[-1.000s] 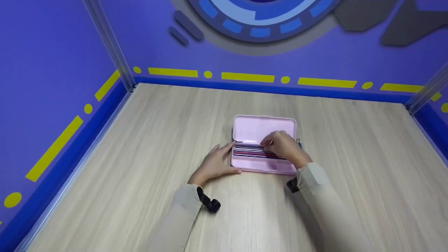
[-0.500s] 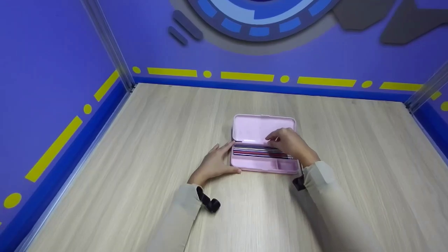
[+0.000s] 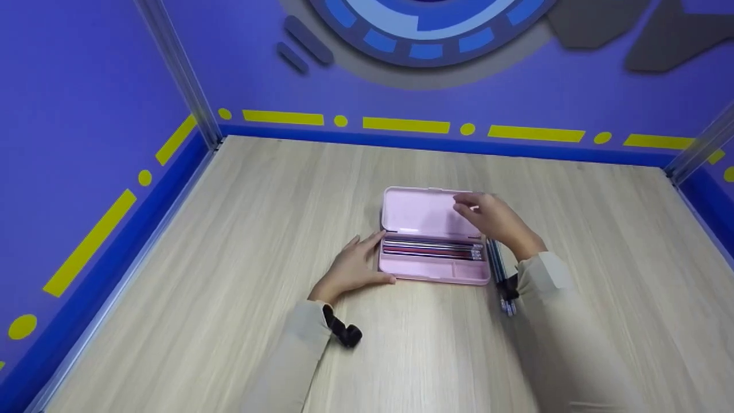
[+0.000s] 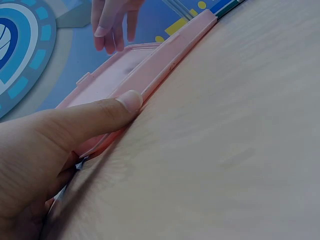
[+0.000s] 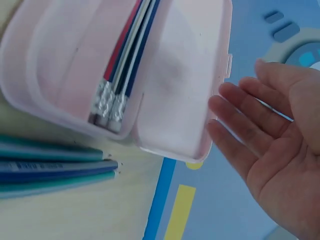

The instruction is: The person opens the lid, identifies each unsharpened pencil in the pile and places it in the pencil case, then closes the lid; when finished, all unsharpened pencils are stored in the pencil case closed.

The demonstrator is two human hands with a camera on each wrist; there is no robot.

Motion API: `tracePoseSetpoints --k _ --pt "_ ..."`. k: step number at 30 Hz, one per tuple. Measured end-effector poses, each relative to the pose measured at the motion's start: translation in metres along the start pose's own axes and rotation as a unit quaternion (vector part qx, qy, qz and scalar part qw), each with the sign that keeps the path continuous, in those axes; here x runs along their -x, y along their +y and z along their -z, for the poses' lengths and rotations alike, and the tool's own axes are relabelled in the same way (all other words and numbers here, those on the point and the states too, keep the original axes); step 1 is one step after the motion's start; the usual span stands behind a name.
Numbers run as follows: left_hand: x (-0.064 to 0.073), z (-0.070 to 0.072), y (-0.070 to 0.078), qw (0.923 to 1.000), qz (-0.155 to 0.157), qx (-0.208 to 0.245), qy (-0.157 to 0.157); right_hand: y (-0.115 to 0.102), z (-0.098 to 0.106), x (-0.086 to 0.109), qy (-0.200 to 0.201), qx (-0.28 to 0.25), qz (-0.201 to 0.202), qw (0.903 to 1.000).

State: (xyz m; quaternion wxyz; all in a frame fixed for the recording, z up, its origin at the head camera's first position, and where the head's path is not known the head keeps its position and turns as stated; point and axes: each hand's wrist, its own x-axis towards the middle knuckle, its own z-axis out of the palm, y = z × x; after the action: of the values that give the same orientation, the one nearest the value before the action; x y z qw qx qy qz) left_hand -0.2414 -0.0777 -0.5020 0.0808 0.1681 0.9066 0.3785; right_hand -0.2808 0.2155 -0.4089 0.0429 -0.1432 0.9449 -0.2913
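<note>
A pink pencil case point(image 3: 416, 268) lies on the table with its lid point(image 3: 416, 209) swung back. Several pencils point(image 3: 430, 250) with metal-banded ends, red, dark blue and silvery, lie side by side in its rear compartment. My left hand point(image 3: 350, 269) holds the case's left end, thumb at the front wall, as the left wrist view shows, and a finger at the hinge corner. Over the lid's right side hovers my right hand point(image 3: 500, 222), its fingers point(image 5: 245, 110) relaxed and nothing held in them. The front compartment holds nothing.
More pencils point(image 3: 496, 265), green and blue, lie on the table along the case's right side, partly under the right wrist's black strap point(image 3: 510, 285). Blue-purple walls point(image 3: 401, 97) border the table's back and sides.
My right hand has moved up and right, from over the pencils to over the lid's right edge, uncovering the pencil ends. The left hand has stayed on the case.
</note>
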Motion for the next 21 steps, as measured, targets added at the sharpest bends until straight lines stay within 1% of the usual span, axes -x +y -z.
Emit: tracePoseSetpoints --k 2,6,13,21 --pt "0.000 0.000 0.000 1.0000 0.001 0.001 0.001 0.001 0.003 -0.002 0.000 0.004 0.006 1.0000" --pt "0.000 0.000 0.000 1.0000 0.005 0.007 0.003 0.001 0.005 -0.007 -0.006 0.013 0.005 0.9999" --pt "-0.001 -0.001 -0.001 1.0000 0.004 -0.002 0.003 -0.001 0.004 -0.016 -0.056 0.019 -0.023 0.9980" --pt "0.000 0.000 -0.001 1.0000 0.003 -0.003 0.002 -0.002 0.000 -0.023 -0.079 0.037 -0.035 0.9956"
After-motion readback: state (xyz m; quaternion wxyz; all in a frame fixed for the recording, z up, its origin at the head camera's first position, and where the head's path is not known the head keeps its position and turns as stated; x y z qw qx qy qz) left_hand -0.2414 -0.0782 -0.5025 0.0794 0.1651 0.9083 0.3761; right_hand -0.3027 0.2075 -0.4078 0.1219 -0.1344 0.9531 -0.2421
